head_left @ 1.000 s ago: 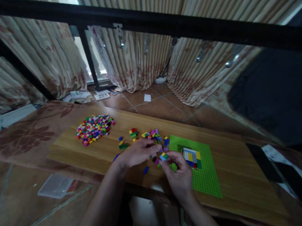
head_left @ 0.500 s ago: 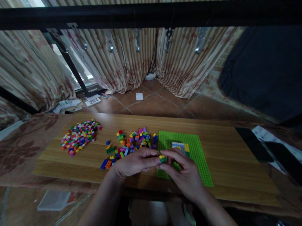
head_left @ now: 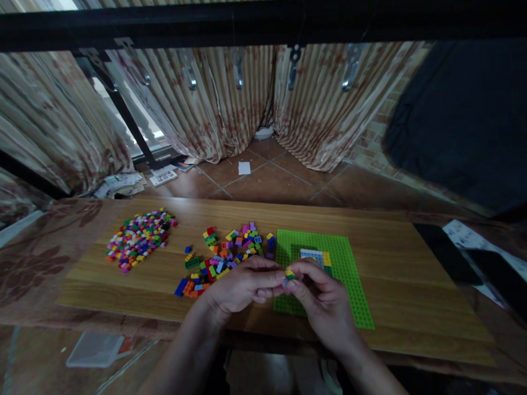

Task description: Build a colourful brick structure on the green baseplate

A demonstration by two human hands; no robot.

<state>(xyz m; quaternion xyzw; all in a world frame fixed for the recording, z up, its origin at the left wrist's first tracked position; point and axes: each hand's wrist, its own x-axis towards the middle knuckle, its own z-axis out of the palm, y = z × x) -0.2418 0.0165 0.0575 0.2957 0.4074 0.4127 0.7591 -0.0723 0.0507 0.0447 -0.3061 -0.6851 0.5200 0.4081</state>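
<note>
Both hands meet over the left edge of a green baseplate [head_left: 355, 292]. Between their fingertips is a small cluster of toy bricks [head_left: 289, 275], with yellow, green and a bit of light blue showing. My left hand [head_left: 245, 285] pinches the cluster from the left side. From the right, my right hand [head_left: 322, 291] grips it between thumb and fingers. Behind the right hand, a low build of white, light blue, yellow and green bricks [head_left: 313, 255] sits on the baseplate, partly covered by the hand.
Loose larger bricks [head_left: 224, 254] lie left of the baseplate on the wooden board [head_left: 402, 273]. A pile of small bricks [head_left: 140, 238] spreads farther left. A dark phone-like slab [head_left: 507, 286] rests at the right. A black bar with metal hooks [head_left: 293, 68] crosses above.
Both hands have shifted slightly right with the brick cluster, which has turned between the fingers. Light blue now shows at its underside.
</note>
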